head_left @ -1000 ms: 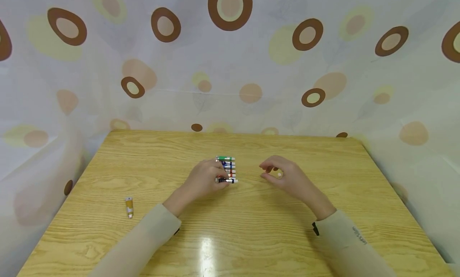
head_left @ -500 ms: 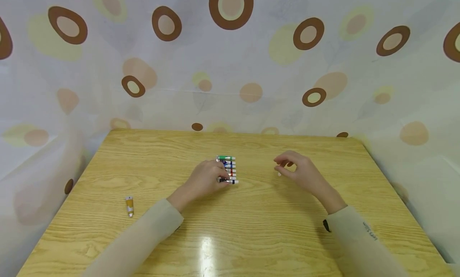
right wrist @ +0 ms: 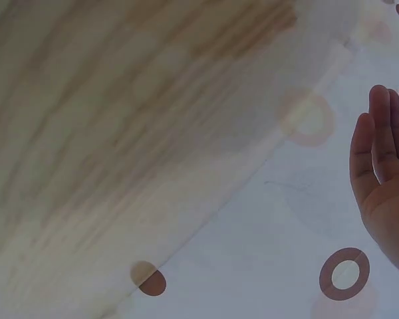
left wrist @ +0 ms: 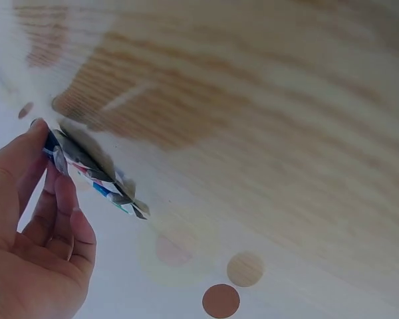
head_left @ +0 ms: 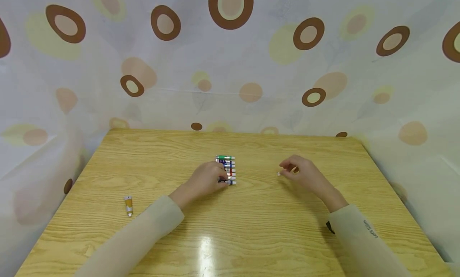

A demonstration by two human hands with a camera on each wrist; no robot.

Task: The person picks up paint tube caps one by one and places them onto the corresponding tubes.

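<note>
Several small paint tubes lie side by side in a row at mid-table, caps to the right. At the far end is a green tube, with a blue tube and others nearer, partly hidden by my left hand. That hand pinches the nearest one, a dark paint tube with a white cap, between thumb and fingers. The left wrist view shows the dark tube at the fingertips, flat tube ends beyond it. My right hand hovers with thumb and index apart, the thumb tip beside a tiny white piece.
An ochre paint tube lies apart on the left side of the wooden table, its white cap toward me. A white patterned cloth hangs behind the table and along both sides.
My right hand has moved right, from the far side of the row to beside the small white piece. The left hand still holds the dark tube, which has shifted slightly nearer.
</note>
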